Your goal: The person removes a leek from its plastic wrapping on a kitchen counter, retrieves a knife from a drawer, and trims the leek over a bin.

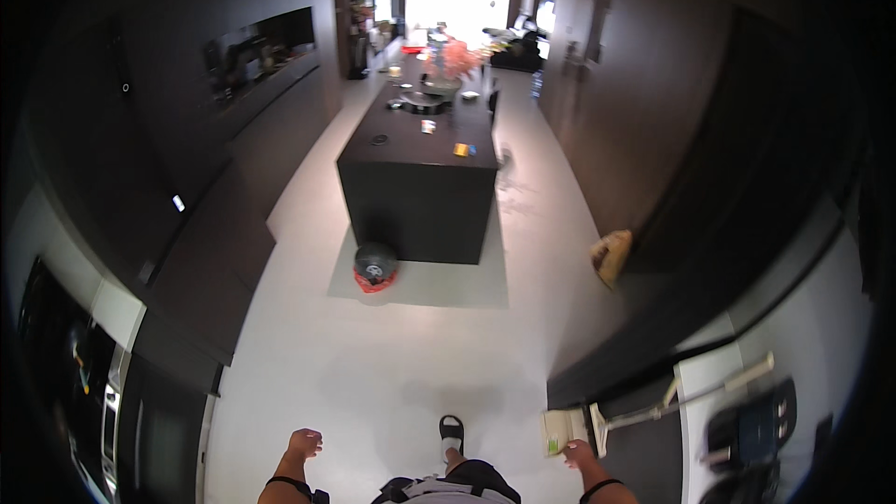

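Note:
My left hand (306, 442) hangs over the pale floor at the lower left, its fingers loosely curled with nothing seen in them. At the lower right, my right hand (578, 454) overlaps the edge of a cream box-like object (562, 432) with a green mark; whether it touches it cannot be told. A long-handled cream tool (651, 411), perhaps a broom or dustpan, leans beside that hand. One foot in a black slide sandal (451, 427) shows between the hands.
A dark island (420, 210) stands ahead, bearing flowers (455, 59), a round tray and small packets. A black bin (375, 262) with a red liner sits at its front left corner. A yellowish bag (612, 257) lies by the right wall. Counters flank both sides.

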A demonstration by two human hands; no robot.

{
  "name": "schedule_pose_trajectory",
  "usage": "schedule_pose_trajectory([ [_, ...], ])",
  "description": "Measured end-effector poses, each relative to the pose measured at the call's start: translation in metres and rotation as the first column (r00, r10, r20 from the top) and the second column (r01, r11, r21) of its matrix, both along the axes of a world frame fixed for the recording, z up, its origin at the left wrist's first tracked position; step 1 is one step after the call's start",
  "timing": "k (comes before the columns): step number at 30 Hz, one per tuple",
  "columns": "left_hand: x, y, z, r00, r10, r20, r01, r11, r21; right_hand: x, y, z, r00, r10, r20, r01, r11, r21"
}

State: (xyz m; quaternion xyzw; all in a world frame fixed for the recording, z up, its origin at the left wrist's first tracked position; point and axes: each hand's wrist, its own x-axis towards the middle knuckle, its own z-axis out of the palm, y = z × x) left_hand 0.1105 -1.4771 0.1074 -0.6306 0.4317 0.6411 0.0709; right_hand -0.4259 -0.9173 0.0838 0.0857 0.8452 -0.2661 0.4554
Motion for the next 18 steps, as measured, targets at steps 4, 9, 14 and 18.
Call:
schedule_pose_trajectory([
  [4,-0.051,-0.052,0.055,0.990,0.142,0.003,-0.137,0.966,-0.219,-0.084,-0.200,-0.016,0.966,0.256,-0.030,-0.257,0.966,-0.036],
  [9,-0.076,-0.144,0.066,0.985,0.158,-0.075,-0.174,0.925,-0.337,-0.161,-0.452,-0.010,0.565,0.698,-0.440,-0.794,0.606,-0.058],
  [14,-0.036,-0.218,0.047,0.930,0.351,0.105,-0.319,0.916,-0.242,-0.119,-0.688,0.059,0.609,0.694,-0.383,-0.790,0.573,-0.219],
  [18,-0.022,-0.312,0.011,0.890,0.431,0.147,-0.424,0.902,-0.076,-0.123,-0.790,0.040,0.328,0.822,-0.466,-0.932,0.363,-0.015],
])
